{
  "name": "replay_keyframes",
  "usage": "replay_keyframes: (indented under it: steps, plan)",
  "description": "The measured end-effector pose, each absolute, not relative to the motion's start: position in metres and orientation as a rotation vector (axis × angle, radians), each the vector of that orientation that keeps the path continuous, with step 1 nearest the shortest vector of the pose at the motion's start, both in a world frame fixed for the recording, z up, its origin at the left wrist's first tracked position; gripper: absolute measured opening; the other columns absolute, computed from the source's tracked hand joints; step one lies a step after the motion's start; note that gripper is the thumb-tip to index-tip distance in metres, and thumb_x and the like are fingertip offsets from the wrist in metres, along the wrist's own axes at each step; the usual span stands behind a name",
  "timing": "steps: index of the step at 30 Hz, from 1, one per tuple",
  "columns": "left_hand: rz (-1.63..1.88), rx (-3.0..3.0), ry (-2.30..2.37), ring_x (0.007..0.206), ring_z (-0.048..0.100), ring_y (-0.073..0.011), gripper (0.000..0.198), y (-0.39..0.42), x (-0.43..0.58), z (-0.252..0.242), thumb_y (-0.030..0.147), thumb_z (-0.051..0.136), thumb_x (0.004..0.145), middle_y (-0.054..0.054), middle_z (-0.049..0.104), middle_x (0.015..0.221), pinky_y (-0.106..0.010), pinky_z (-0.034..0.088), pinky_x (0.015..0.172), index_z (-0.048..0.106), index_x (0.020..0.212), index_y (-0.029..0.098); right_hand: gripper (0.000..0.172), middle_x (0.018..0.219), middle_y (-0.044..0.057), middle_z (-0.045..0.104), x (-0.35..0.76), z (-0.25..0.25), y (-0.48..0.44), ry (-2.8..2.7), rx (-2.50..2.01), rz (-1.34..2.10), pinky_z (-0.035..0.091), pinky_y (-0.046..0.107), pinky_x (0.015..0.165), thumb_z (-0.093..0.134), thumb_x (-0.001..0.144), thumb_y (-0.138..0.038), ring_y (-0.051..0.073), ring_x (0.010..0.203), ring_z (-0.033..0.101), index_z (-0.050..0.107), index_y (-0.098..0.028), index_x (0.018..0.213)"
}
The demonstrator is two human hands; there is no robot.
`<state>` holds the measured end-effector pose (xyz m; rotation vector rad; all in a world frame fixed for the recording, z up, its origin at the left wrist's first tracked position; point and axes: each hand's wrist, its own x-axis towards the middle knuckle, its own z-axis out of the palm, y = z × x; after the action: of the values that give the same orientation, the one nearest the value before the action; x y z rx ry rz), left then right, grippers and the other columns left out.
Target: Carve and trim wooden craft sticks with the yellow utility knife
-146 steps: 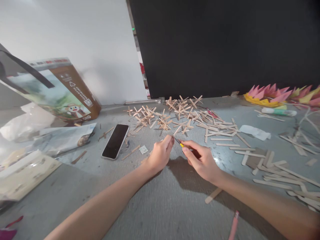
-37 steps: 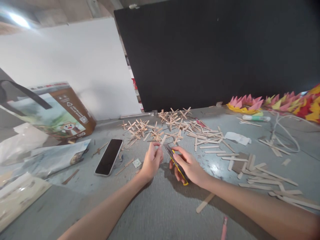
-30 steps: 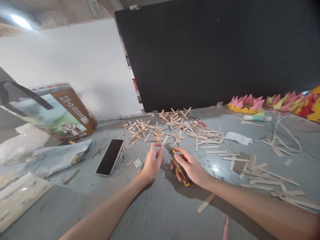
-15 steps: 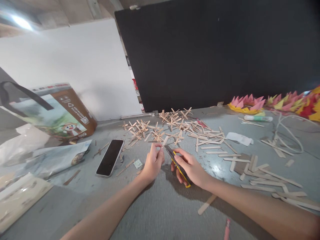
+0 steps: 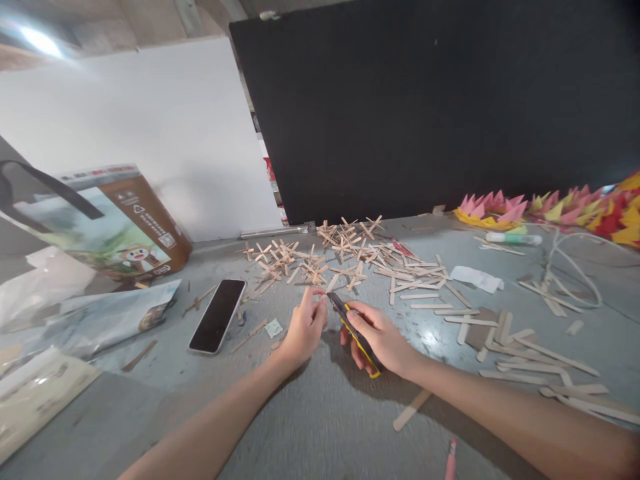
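A yellow-and-black utility knife [image 5: 363,342] is wrapped in my right hand [image 5: 383,337], its front end pointing up and to the left. My left hand [image 5: 306,325] is closed in a pinch on a pale wooden craft stick [image 5: 332,283], whose end sticks out past the fingertips. The knife's tip meets or nearly meets the stick there; the exact contact is too small to tell. Just beyond both hands lies a heap of crossed craft sticks [image 5: 313,267]. One loose craft stick [image 5: 411,410] rests under my right forearm.
To the left are a phone [image 5: 218,316], a printed bag [image 5: 125,227] and plastic packets [image 5: 115,313]. Flat craft sticks [image 5: 530,357] spread over the right side. Behind them lie a glue stick [image 5: 513,238], a white cable [image 5: 560,253] and folded-paper pieces [image 5: 493,210]. A pink pen [image 5: 451,459] is near the front.
Both hands keep nearly the same pose, with the knife at the stick. The whole view has shifted very slightly.
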<state>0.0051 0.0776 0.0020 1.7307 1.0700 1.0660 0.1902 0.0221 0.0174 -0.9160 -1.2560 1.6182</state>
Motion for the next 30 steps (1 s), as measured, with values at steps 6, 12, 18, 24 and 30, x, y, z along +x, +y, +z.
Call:
replay_keyframes:
  steps: [6,12,18,24,30]
  plan:
    - [1.059,1.711,1.049,0.050,0.036,-0.0102,0.028,0.079,0.006,0.000,0.049,0.040,0.106,0.012,0.039,0.057,-0.020,0.032,0.051,0.045,0.112,0.022,0.039,0.083,0.000,0.069,0.192,0.018,0.025,-1.238,-0.872,1.665,0.041,0.017,0.028,0.057,0.097,-0.061,0.009,0.039,0.059,0.051,-0.022,0.098]
    - [1.065,1.670,0.985,0.049,0.037,-0.0108,0.027,0.078,0.008,0.002,0.049,0.036,0.107,0.012,0.038,0.056,-0.021,0.034,0.052,0.040,0.111,0.023,0.037,0.090,0.003,0.072,0.193,0.017,0.027,-1.234,-0.812,1.703,0.044,0.019,0.031,0.056,0.099,-0.058,0.010,0.040,0.060,0.052,-0.022,0.100]
    - [1.078,1.640,0.972,0.050,0.038,-0.0108,0.027,0.078,0.008,0.001,0.050,0.038,0.107,0.012,0.039,0.057,-0.021,0.035,0.052,0.040,0.112,0.023,0.034,0.096,0.006,0.075,0.193,0.014,0.028,-1.234,-0.788,1.740,0.048,0.022,0.034,0.053,0.102,-0.055,0.011,0.042,0.061,0.053,-0.022,0.106]
    - [1.046,1.593,0.958,0.048,0.036,-0.0103,0.031,0.078,0.008,-0.001,0.054,0.041,0.105,0.012,0.040,0.058,-0.021,0.031,0.050,0.039,0.112,0.024,0.028,0.089,0.006,0.077,0.195,0.009,0.033,-1.219,-0.716,1.817,0.047,0.022,0.041,0.052,0.104,-0.049,0.013,0.045,0.065,0.054,-0.021,0.108]
    - [0.999,1.659,1.011,0.050,0.039,-0.0113,0.031,0.077,0.008,0.003,0.053,0.038,0.105,0.011,0.041,0.058,-0.022,0.033,0.053,0.039,0.112,0.023,0.029,0.076,0.008,0.075,0.201,0.009,0.043,-1.078,-0.653,1.912,0.036,0.019,0.037,0.054,0.102,-0.042,0.011,0.040,0.056,0.060,-0.017,0.113]
